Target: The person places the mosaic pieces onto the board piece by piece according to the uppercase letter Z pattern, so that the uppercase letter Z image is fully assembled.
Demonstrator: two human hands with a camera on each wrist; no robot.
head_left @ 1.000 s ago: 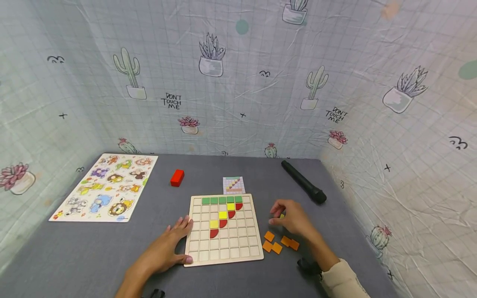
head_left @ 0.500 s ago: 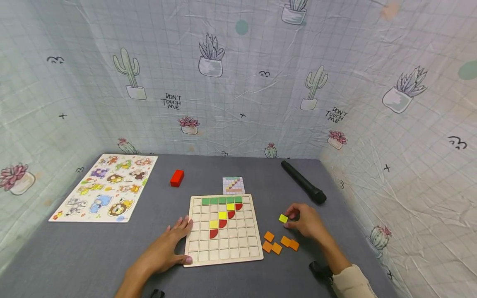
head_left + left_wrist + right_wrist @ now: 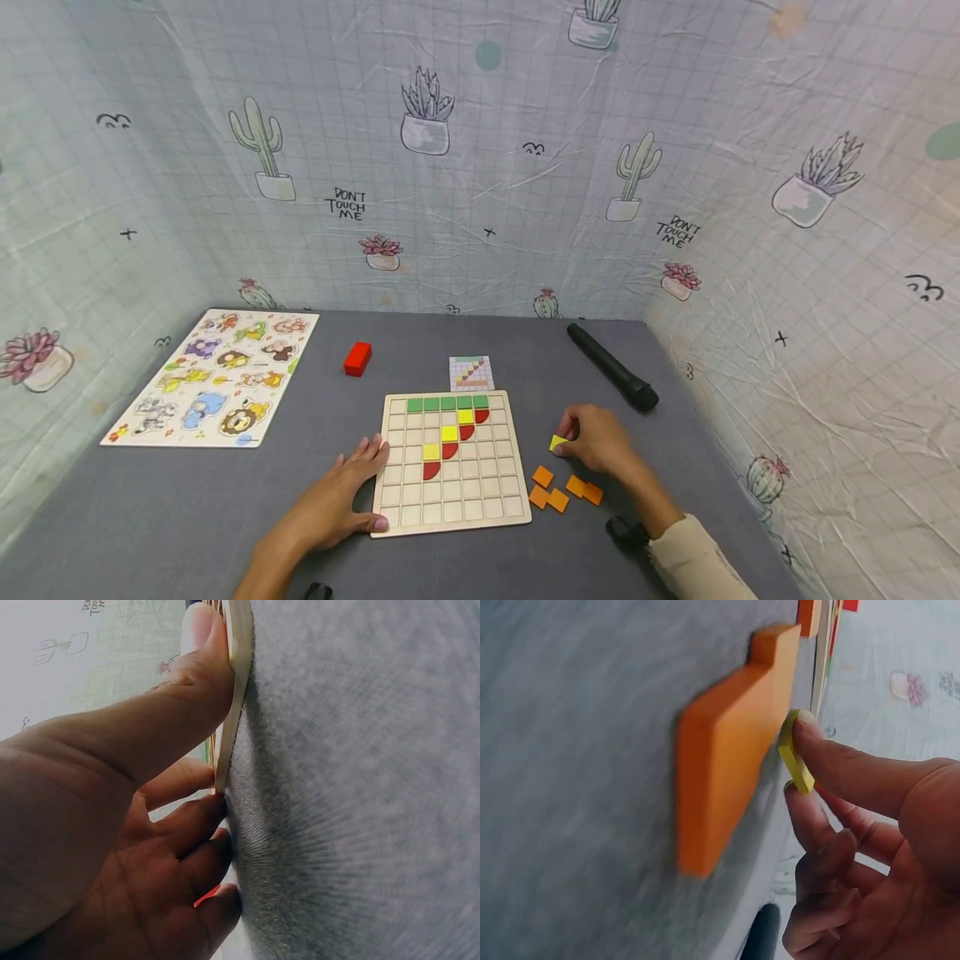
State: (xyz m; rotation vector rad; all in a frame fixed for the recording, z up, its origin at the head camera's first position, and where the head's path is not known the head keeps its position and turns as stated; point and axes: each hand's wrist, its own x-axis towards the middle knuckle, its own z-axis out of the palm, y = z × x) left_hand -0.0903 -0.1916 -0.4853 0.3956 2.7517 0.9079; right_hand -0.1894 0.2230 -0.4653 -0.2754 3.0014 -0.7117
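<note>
In the head view a wooden grid board [image 3: 472, 492] lies on the grey table, with green squares along its top row and a diagonal of yellow squares and red quarter-round pieces. My left hand [image 3: 341, 500] rests at the board's left edge, thumb on the near corner and fingers spread along the side. In the left wrist view the thumb [image 3: 202, 667] presses on the rim. To the right of the board, my right hand [image 3: 600, 439] pinches a yellow square tile [image 3: 557, 442] between thumb and fingertips. Several orange square tiles [image 3: 557, 500] lie just nearer than that hand.
A small pattern card [image 3: 471, 374] lies behind the board. A red block [image 3: 357, 359] stands at the back left, beside an animal picture board [image 3: 213, 379]. At the back right lies a black microphone [image 3: 613, 367]. A patterned cloth [image 3: 487, 275] surrounds the table.
My right hand has drawn back to the right, then moved left again with the yellow tile, now nearer the board. My left hand and the board have stayed in place.
</note>
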